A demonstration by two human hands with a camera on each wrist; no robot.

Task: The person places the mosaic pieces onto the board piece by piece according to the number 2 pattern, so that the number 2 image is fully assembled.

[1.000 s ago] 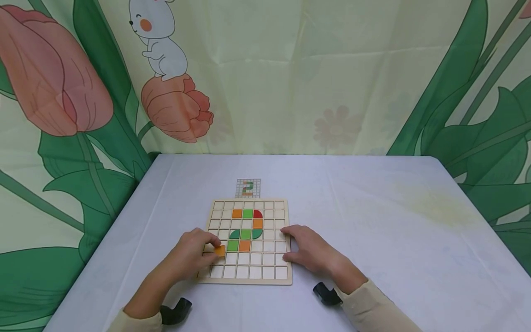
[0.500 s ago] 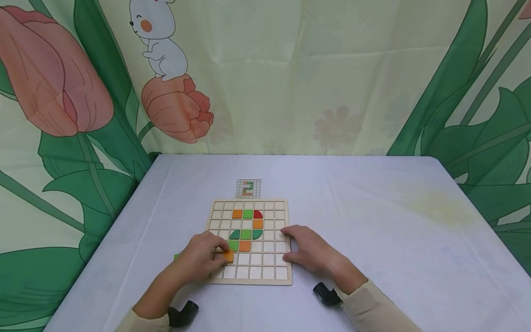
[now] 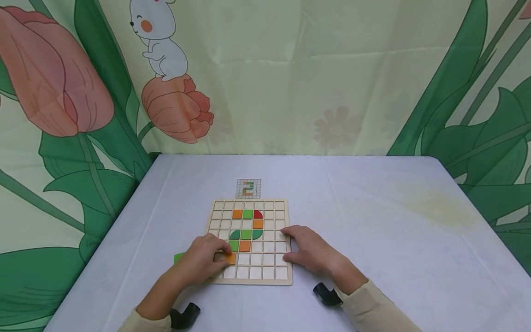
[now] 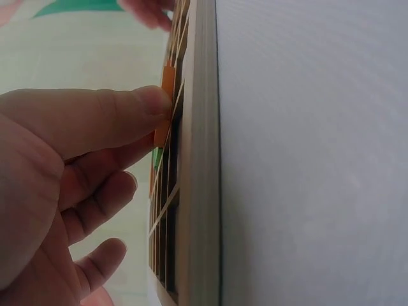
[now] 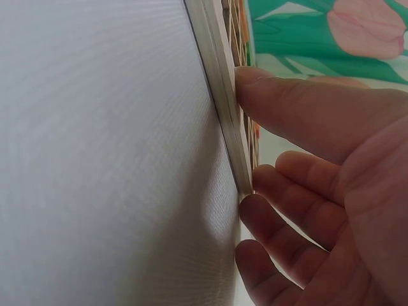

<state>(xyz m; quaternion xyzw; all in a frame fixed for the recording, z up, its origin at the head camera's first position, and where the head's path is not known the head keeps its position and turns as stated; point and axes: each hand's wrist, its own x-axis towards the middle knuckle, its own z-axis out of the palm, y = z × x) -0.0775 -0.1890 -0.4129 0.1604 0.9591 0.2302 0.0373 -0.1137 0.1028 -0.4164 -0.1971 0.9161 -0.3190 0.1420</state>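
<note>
My left hand (image 3: 203,257) pinches an orange square tile (image 3: 230,259) between thumb and fingers over the lower left of the wooden grid board (image 3: 267,279). In the left wrist view the orange tile (image 4: 167,83) stands slightly proud of the grid, tilted, under the thumb tip. Above it lie a green tile (image 3: 233,246) and an orange tile (image 3: 245,246). Several other orange, green and red tiles, some round-cornered, sit in the cells further up. My right hand (image 3: 312,249) touches the board's right edge with thumb and fingertips, fingers loosely bent.
A small pattern card (image 3: 248,188) with a coloured figure lies just beyond the board. A green piece (image 3: 178,257) shows partly behind the left hand. A white-covered table (image 3: 373,207) reaches back to a flowered curtain (image 3: 265,106).
My left hand has moved right with the orange tile, bringing it into the cell below the green one. More of the green piece behind it shows. The right hand has stayed put.
</note>
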